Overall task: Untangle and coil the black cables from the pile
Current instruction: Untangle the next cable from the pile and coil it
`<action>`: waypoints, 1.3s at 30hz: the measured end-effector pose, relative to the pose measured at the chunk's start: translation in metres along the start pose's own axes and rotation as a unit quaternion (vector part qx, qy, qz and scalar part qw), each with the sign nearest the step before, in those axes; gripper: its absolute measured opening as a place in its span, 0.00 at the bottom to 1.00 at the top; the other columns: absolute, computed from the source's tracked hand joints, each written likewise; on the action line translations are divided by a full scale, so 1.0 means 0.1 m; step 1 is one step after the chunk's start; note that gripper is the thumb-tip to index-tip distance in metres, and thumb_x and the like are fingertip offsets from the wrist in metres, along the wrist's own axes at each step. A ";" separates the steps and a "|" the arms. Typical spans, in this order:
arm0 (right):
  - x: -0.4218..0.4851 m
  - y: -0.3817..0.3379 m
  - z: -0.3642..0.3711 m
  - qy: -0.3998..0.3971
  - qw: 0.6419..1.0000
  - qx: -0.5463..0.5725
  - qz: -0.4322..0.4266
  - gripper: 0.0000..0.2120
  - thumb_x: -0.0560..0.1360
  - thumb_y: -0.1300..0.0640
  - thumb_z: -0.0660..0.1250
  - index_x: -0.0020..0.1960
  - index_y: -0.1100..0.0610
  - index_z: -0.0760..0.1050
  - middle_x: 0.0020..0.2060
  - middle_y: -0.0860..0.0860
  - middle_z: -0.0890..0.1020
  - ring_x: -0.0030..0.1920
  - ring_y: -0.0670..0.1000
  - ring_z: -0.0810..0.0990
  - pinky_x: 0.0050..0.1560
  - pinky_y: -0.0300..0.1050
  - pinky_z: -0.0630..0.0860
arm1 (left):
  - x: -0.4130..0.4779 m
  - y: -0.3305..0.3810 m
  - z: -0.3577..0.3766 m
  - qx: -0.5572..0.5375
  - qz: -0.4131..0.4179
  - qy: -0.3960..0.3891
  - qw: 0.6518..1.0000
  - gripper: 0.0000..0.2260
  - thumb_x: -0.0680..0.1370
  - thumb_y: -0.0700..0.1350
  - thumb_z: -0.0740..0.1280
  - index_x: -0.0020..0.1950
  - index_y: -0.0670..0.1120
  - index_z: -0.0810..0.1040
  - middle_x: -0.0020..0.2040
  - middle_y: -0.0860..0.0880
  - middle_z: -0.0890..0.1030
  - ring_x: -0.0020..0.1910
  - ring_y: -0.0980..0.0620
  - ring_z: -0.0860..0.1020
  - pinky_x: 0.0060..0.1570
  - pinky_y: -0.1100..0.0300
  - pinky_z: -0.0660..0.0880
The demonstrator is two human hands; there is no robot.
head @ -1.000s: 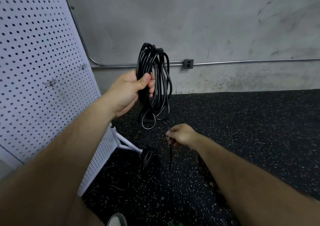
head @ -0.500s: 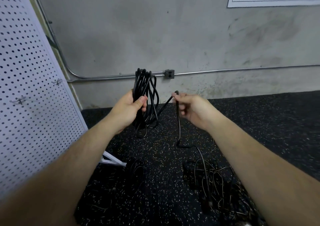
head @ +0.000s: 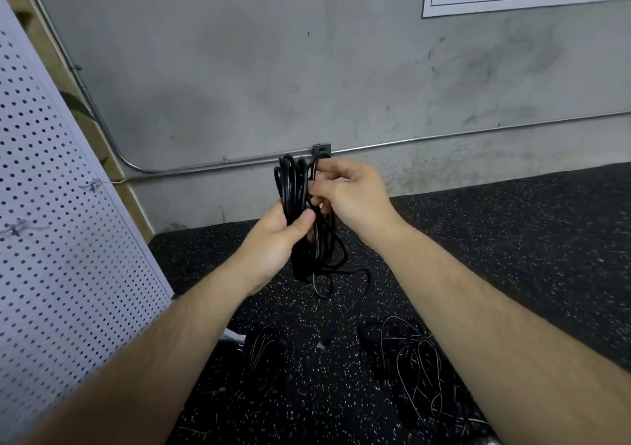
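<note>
Pile (head: 421,373) of loose black cable on the floor (head: 512,256), nearest, right of centre. A second, tidier bundle (head: 264,352) lies to its left.

Above these, clear of the floor: coil (head: 290,185), held in both hands.

Step in hand, as I judge it: laying the next loop onto the coil. To do it well:
- match the loop length to those already hanging
- seat the strand (head: 316,171) beside the others
- let it twist freely
- lift slack off the pile so nothing snags

Left hand (head: 273,243): clenched round the coil's middle, thumb across the front.

Right hand (head: 348,195): fingers curled, pinching the one strand at the coil's top.

Behind: conduit (head: 444,137) along the grey wall (head: 239,68); pegboard (head: 61,205) at left.
</note>
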State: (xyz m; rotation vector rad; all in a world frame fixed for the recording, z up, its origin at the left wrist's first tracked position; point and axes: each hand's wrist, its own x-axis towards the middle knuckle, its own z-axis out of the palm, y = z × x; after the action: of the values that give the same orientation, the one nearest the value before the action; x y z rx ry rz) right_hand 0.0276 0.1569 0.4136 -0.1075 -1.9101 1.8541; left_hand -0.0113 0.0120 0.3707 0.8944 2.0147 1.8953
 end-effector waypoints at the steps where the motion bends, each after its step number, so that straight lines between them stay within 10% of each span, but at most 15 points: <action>1: 0.01 0.00 0.00 0.000 1.000 0.006 0.000 0.10 0.74 0.73 0.69 0.49 0.59 0.79 0.33 0.51 0.79 0.28 0.45 0.78 0.29 0.39 0.75 | 0.01 0.00 0.00 0.028 0.013 0.000 1.000 0.08 0.83 0.43 0.64 0.62 0.52 0.77 0.53 0.48 0.83 0.52 0.51 0.79 0.59 0.51 0.76; 13: 0.01 0.23 -0.22 -0.026 0.993 -0.111 0.029 0.09 0.81 0.64 0.64 0.50 0.55 0.82 0.37 0.47 0.83 0.29 0.42 0.78 0.31 0.35 0.73 | -0.02 0.10 -0.21 -0.027 -0.037 0.036 0.998 0.05 0.83 0.36 0.63 0.54 0.45 0.77 0.43 0.51 0.81 0.47 0.54 0.79 0.55 0.54 0.76; 20: -0.01 0.94 -0.59 -0.230 0.884 -0.357 0.196 0.22 0.76 0.71 0.60 0.61 0.50 0.78 0.56 0.48 0.82 0.43 0.44 0.79 0.37 0.35 0.71 | -0.08 0.17 -0.43 -0.064 -0.029 0.063 0.996 0.07 0.82 0.34 0.63 0.51 0.44 0.77 0.41 0.53 0.82 0.46 0.55 0.79 0.59 0.54 0.74; 28: -0.04 1.26 -0.44 -0.249 0.865 -0.370 0.229 0.06 0.82 0.56 0.66 0.55 0.58 0.79 0.42 0.53 0.84 0.40 0.51 0.82 0.45 0.46 0.81 | -0.12 0.17 -0.57 -0.026 -0.021 0.063 0.997 0.07 0.82 0.35 0.63 0.51 0.45 0.78 0.39 0.56 0.83 0.45 0.58 0.79 0.57 0.56 0.73; 39: 0.10 0.54 -0.44 -0.075 0.965 -0.004 0.251 0.14 0.81 0.57 0.67 0.60 0.68 0.75 0.41 0.58 0.81 0.32 0.49 0.82 0.33 0.40 0.79 | -0.10 -0.03 -0.61 0.244 -0.044 0.068 0.966 0.03 0.84 0.45 0.65 0.54 0.53 0.76 0.49 0.57 0.83 0.52 0.60 0.79 0.53 0.59 0.72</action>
State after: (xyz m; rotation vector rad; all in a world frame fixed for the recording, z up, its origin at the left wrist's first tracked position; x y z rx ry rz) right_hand 0.0212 0.2057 0.3633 -0.5109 -2.1372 2.2281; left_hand -0.0378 -0.0437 0.3732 0.7753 2.6197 1.4670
